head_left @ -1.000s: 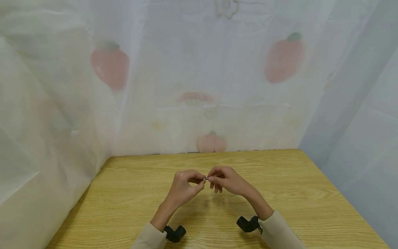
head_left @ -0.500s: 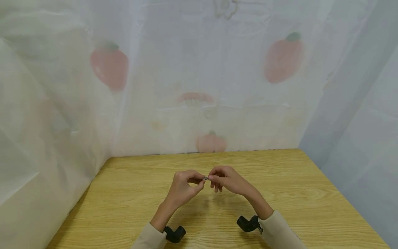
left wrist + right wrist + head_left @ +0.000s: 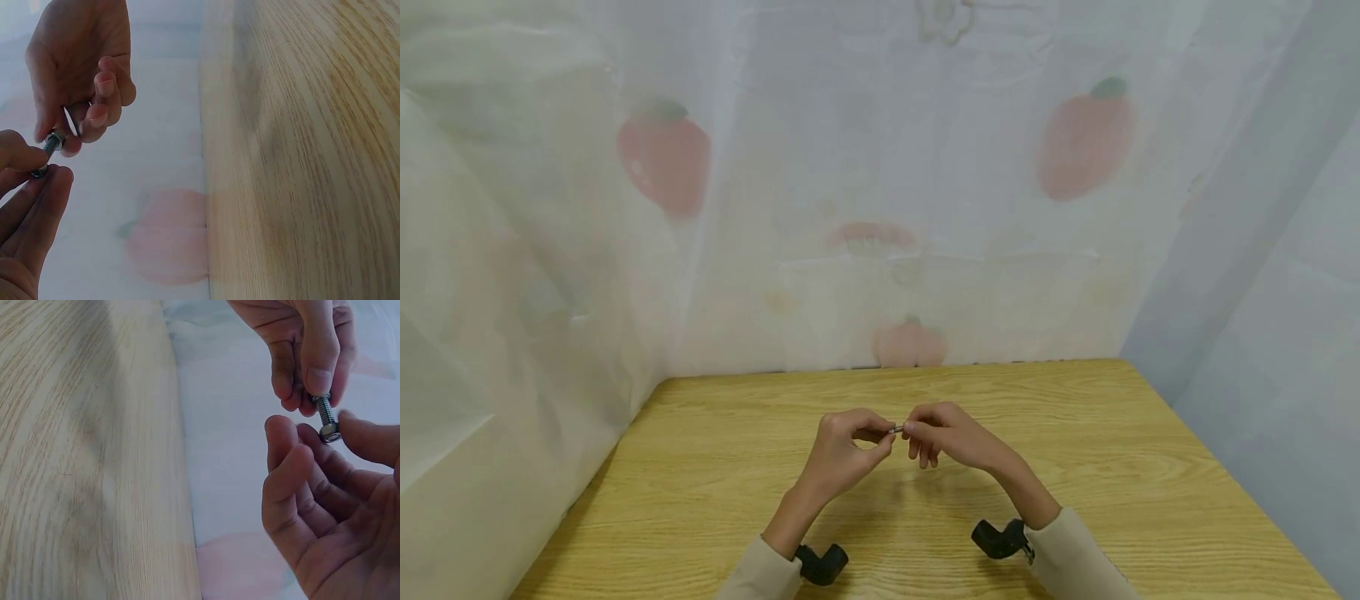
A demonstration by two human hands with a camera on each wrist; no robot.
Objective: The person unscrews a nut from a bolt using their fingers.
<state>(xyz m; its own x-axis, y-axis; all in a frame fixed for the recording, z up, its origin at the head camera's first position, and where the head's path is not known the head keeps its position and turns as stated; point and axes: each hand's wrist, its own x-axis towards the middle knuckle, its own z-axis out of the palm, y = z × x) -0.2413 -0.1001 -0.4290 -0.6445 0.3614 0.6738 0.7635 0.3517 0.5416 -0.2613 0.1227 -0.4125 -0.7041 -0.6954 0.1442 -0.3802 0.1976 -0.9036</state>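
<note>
Between both hands, above the table, is a small metal bolt [image 3: 325,411] with a threaded shank. The left hand [image 3: 844,454] pinches its head end between thumb and fingers, and the head is mostly covered by the fingertips. A hex nut [image 3: 330,432] sits on the shank's other end. The right hand [image 3: 951,433] has its thumb [image 3: 369,439] and index finger at the nut's sides, holding it. Its other fingers curl loosely below. In the left wrist view the nut shows under the right fingertips and threads lie bare between the two hands.
A wood-grain table [image 3: 737,483] lies beneath the hands. A pale curtain [image 3: 865,167] with fruit prints hangs behind and along both sides. Black wrist-worn devices, one by the left sleeve [image 3: 823,565] and one by the right sleeve [image 3: 997,540], sit low over the table.
The right hand's fingers shift slightly about the nut, and its lower fingers drop a little. The left hand keeps its place with the bolt.
</note>
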